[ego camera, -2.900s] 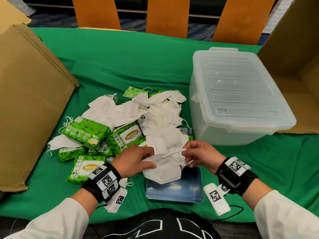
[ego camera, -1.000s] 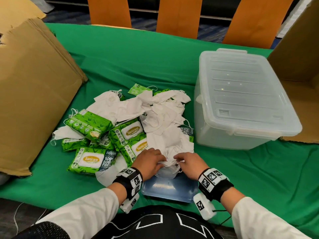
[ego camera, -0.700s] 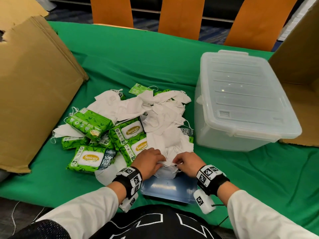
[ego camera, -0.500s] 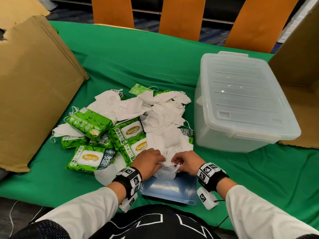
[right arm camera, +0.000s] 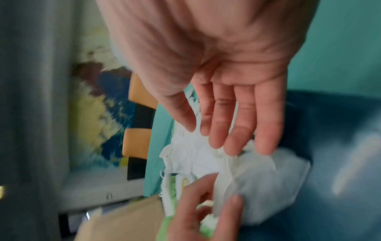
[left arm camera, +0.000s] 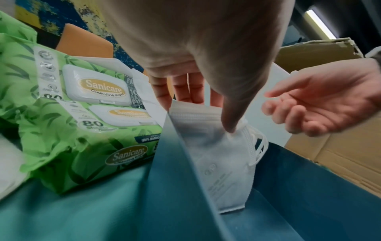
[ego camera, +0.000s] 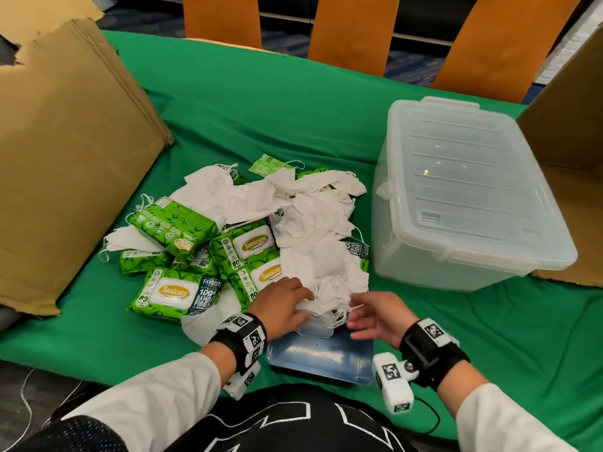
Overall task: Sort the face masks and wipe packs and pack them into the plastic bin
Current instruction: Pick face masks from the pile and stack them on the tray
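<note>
My left hand (ego camera: 281, 307) lies on a small stack of folded face masks (left arm camera: 218, 156) standing in the blue tray (ego camera: 321, 357) at the near edge of the green table (ego camera: 261, 102), thumb pressed onto the top mask and fingers down behind it. My right hand (ego camera: 375, 316) hovers just right of the stack, palm turned toward it, fingers spread and loose, holding nothing; the right wrist view is blurred, so I cannot tell whether its fingertips brush the masks. Beyond the tray sits the mixed pile of white masks (ego camera: 313, 216) and green wipe packs (ego camera: 174, 293). The plastic bin (ego camera: 463, 194), lid on, stands to the far right of the pile.
</note>
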### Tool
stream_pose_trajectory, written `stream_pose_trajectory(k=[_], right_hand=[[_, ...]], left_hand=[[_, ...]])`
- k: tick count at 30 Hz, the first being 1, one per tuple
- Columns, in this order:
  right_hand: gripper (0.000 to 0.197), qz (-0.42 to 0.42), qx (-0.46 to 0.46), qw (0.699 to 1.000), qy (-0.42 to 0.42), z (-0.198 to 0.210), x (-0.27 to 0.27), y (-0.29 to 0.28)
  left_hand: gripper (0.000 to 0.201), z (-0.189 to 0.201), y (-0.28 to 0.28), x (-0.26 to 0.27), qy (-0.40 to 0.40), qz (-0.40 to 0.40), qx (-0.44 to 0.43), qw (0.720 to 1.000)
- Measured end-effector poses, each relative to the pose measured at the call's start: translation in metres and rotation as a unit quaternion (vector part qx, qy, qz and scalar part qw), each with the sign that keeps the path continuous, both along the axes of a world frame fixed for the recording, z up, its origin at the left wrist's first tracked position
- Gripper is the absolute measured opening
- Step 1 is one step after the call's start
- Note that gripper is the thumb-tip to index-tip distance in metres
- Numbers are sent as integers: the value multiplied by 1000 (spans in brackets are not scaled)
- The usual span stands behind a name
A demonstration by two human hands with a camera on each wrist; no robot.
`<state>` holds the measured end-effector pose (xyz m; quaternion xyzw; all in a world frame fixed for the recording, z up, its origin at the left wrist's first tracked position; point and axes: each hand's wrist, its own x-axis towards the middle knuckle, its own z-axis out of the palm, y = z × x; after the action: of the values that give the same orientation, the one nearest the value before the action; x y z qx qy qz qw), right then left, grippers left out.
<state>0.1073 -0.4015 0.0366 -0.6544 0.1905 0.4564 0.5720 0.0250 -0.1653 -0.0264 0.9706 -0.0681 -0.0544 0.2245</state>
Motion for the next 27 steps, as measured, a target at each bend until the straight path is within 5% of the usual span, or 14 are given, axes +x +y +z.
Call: stream_pose_trajectory(k=[4, 7, 9, 13, 15, 20, 27], right_hand=[[15, -107, 38, 991, 69, -9, -33, -1], [11, -133, 37, 987, 83, -27, -47, 5], [11, -140, 55, 984, 95, -37, -48, 9], [7, -129, 85, 983, 95, -41, -48, 21], [11, -121, 94, 983, 100, -40, -51, 27], [39, -117, 86, 985, 89, -39, -52, 30], [38, -99, 73, 989, 81, -28, -50, 31]], left_hand=[[60, 0, 11, -15, 33, 84, -120, 989], [47, -5, 17, -26, 55, 213, -245, 944], [34, -7, 21, -29, 94, 306, -342, 884], [32, 9, 10, -34, 213, 412, -572, 676], [32, 13, 5, -35, 220, 424, -594, 648], [21, 7, 0, -31, 212, 420, -567, 676], [32, -14, 6, -24, 176, 352, -414, 821]])
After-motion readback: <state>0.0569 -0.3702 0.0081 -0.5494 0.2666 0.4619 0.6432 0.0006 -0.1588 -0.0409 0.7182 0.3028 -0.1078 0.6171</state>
